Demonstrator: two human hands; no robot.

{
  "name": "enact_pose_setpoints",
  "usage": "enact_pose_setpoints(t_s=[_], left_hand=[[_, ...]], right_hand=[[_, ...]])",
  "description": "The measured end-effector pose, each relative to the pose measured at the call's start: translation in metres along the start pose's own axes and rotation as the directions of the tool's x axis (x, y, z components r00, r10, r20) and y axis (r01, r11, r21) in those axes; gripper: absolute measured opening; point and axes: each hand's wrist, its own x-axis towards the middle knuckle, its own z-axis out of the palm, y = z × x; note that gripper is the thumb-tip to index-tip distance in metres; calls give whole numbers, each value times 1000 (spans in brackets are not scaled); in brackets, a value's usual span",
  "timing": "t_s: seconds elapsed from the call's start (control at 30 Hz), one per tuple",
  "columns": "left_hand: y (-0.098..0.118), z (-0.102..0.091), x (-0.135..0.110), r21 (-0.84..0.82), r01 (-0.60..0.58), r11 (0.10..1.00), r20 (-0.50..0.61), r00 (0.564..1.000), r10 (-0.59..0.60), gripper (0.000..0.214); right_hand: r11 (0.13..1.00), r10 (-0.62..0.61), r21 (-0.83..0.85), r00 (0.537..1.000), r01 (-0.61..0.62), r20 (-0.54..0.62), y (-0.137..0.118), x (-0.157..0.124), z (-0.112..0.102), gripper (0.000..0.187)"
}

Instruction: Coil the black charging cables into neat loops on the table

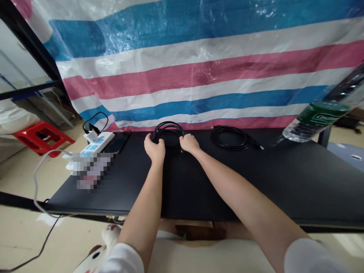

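Observation:
Between my hands, a black cable [170, 124] is looped into a coil above the black tabletop [196, 189]. My left hand [155, 148] is closed around the coil's left side, thumb toward me. On the right side of the loops, my right hand [189, 143] grips the same cable with fingers pressed together. A small connector end [182, 150] pokes out below the right fingers. A second coiled black cable [231, 138] lies flat to the right, apart from both hands, with its plug pointing right.
A tilted water bottle [320, 117] stands at the back right. At left are a white power strip [98, 143] with a plugged-in adapter, a dark phone [118, 141] and a blurred-out item [95, 172]. A striped plastic sheet [199, 68] hangs behind; a red stool [42, 137] stands beyond.

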Motion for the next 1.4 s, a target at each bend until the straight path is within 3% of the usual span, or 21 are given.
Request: enact_pose_setpoints(t_s=[0.13, 0.27, 0.37, 0.5, 0.63, 0.77, 0.83, 0.97, 1.07, 1.17, 1.27, 1.4], left_hand=[[-5, 4, -7, 341, -45, 939, 173, 985, -16, 62], [-2, 7, -17, 470, -89, 878, 304, 950, -66, 79], [1, 4, -19, 484, -185, 855, 394, 919, -24, 72], [2, 1, -19, 444, -314, 839, 487, 871, 68, 31], [4, 3, -22, 482, -401, 779, 558, 826, 80, 35], [7, 4, -27, 508, -461, 727, 592, 801, 94, 39], [8, 4, -28, 525, -464, 713, 585, 806, 93, 37], [9, 5, -29, 551, -421, 720, 543, 837, 73, 37], [10, 6, -30, 551, -375, 745, 509, 859, 57, 37], [11, 7, -29, 548, -302, 780, 454, 891, 26, 38], [11, 10, -25, 535, -265, 802, 400, 916, 36, 42], [9, 12, -23, 530, -243, 812, 366, 930, 39, 45]], right_hand=[[996, 49, -78, 999, -48, 8, -8, 0, 7, 41], [997, 75, -6, 992, -76, -96, -2, -7, 15, 51], [997, 31, 77, 990, -20, -135, 7, -9, 18, 42], [968, -39, 237, 982, 82, -182, 21, -6, 19, 27], [907, -184, 342, 961, 246, -205, 41, -7, 16, 15], [872, -376, 226, 889, 435, -262, 75, -14, 7, 11], [880, -399, 137, 863, 456, -308, 94, -17, 1, 9], [913, -319, 84, 827, 399, -463, 120, -17, -9, 8], [963, -150, 97, 802, 250, -578, 131, -14, -17, 9], [988, 39, 136, 743, 69, -668, 146, -8, -30, 8], [987, 144, 152, 677, -48, -722, 165, -3, -44, 15], [943, 329, 215, 603, -256, -726, 186, -2, -60, 28]])
